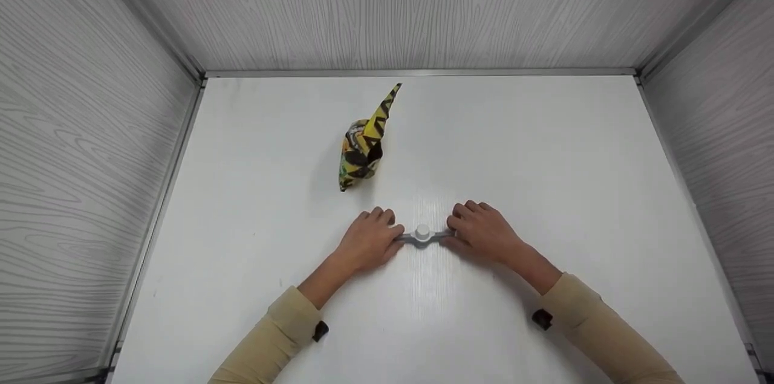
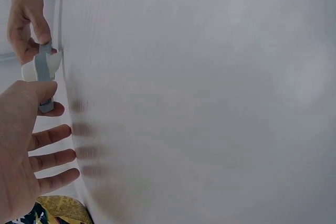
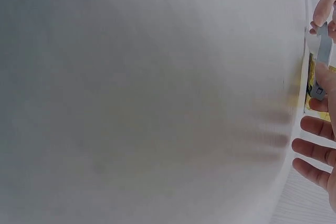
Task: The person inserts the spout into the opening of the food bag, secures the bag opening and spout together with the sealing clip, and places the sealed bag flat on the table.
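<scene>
At the 6 o'clock side of the white surface (image 1: 544,148), a small grey bar with a white round knob (image 1: 422,234) at its middle is held level between two hands. Its left end is pinched by the left hand (image 1: 367,240) between thumb and forefinger, with the other fingers seen spread and straight in the left wrist view; its right end is pinched the same way by the right hand (image 1: 484,231). The bar lies low over the surface, though contact with it cannot be judged from the head view.

The step in hand is judged to be a two-handed grip on this piece, and it is best done with an even pinch at both ends, so that the bar is kept from tilting or twisting about the knob. The pull or press should be matched on both sides, and the loose fingers kept clear of the knob.

At about 11 o'clock from the hands, well apart from them, a yellow and black patterned bag (image 1: 363,151) stands with a pointed corner raised.

Much is hard to make out. Both wrist views are largely filled by a blurred white expanse. The ends of the bar are covered by fingertips, and the bag is cut off in both wrist views.
</scene>
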`<move>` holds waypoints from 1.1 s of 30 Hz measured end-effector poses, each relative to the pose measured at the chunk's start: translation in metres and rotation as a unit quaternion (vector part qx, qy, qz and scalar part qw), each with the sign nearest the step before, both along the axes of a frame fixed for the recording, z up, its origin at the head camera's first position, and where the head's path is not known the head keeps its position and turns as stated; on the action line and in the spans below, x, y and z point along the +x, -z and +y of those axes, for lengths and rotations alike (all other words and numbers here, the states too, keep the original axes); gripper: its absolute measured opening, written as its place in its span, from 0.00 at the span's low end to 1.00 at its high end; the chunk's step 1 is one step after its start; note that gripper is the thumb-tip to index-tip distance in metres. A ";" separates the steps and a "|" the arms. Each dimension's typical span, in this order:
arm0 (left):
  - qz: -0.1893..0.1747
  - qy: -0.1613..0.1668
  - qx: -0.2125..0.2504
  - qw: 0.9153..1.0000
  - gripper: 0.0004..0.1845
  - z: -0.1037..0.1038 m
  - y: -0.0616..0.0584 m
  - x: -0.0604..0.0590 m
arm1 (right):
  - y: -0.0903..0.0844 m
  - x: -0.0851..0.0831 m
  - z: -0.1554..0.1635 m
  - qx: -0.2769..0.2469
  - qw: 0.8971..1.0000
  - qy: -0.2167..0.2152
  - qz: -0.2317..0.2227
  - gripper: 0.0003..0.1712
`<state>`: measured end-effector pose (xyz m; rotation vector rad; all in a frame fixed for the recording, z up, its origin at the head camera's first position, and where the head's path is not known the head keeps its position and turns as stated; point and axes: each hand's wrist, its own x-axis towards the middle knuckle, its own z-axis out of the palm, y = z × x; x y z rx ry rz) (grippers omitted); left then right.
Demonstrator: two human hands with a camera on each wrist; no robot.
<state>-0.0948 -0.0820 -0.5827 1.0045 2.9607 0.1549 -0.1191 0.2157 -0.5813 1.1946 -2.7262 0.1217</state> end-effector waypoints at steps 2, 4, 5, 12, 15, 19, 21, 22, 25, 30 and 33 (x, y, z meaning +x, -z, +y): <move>0.001 0.001 0.000 1.000 0.16 0.000 -0.001 0.000 | -0.003 0.000 0.000 -0.001 1.000 0.000 0.003 0.20; 0.002 0.001 -0.001 1.000 0.16 0.001 -0.002 0.001 | -0.005 0.000 0.001 -0.003 1.000 -0.001 0.007 0.20; 0.004 0.001 -0.001 1.000 0.15 0.001 -0.003 0.001 | -0.005 0.000 0.001 -0.002 1.000 0.000 0.009 0.20; 0.011 -0.010 0.012 1.000 0.14 0.003 -0.008 -0.001 | -0.010 -0.002 0.005 -0.013 1.000 0.008 0.026 0.19; 0.012 -0.017 0.023 1.000 0.14 0.003 -0.011 -0.001 | -0.011 -0.003 0.006 -0.042 0.999 0.018 0.012 0.17; 0.021 -0.025 0.046 0.998 0.14 0.003 -0.014 -0.001 | -0.014 -0.003 0.007 -0.097 0.994 0.034 -0.022 0.17; 0.029 -0.027 0.058 0.998 0.14 0.003 -0.015 -0.001 | -0.015 -0.003 0.008 -0.121 0.991 0.037 -0.031 0.17; 0.034 -0.027 0.064 0.997 0.14 0.003 -0.016 -0.001 | -0.015 -0.003 0.008 -0.130 0.990 0.038 -0.031 0.17; 0.049 -0.025 0.081 0.995 0.14 0.002 -0.017 -0.002 | -0.016 -0.005 0.009 -0.143 0.989 0.037 -0.025 0.16; 0.078 -0.033 0.101 0.991 0.13 0.001 -0.018 -0.004 | -0.015 -0.009 0.010 -0.157 0.986 0.042 -0.025 0.14; 0.086 -0.036 0.107 0.990 0.13 0.000 -0.018 -0.005 | -0.015 -0.011 0.010 -0.165 0.985 0.038 -0.027 0.13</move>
